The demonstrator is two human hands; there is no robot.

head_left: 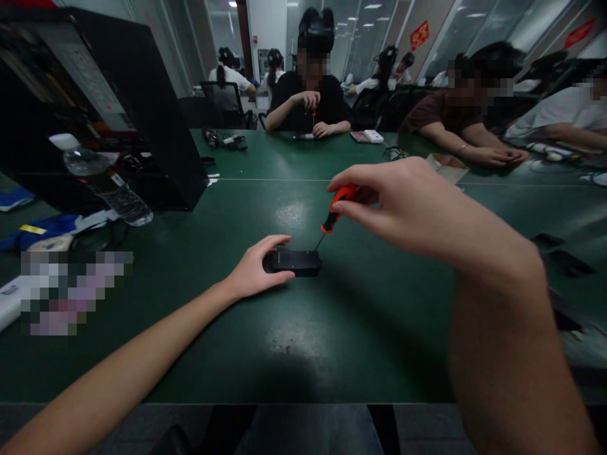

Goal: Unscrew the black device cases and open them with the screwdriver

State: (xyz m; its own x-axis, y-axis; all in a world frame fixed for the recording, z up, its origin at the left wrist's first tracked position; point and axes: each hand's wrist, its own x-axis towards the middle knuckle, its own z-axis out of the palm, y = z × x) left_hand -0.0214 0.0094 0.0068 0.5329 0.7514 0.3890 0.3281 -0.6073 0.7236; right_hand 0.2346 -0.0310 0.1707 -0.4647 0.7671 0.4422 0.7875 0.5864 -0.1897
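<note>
Hands [251,270] over green table [213,354], people [332,95] seated beyond

Okay so we count two screwdrivers [331,218], one small black device [298,261], one plastic bottle [124,197], one computer tower [164,120] and at least two red wall signs [420,36] lol.

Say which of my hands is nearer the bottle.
Left. Your left hand cups the black device right of the bottle; your right hand, holding the screwdriver, is farther right.

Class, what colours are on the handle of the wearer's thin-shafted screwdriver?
The screwdriver handle is orange-red and black, best seen in the head view.
</note>
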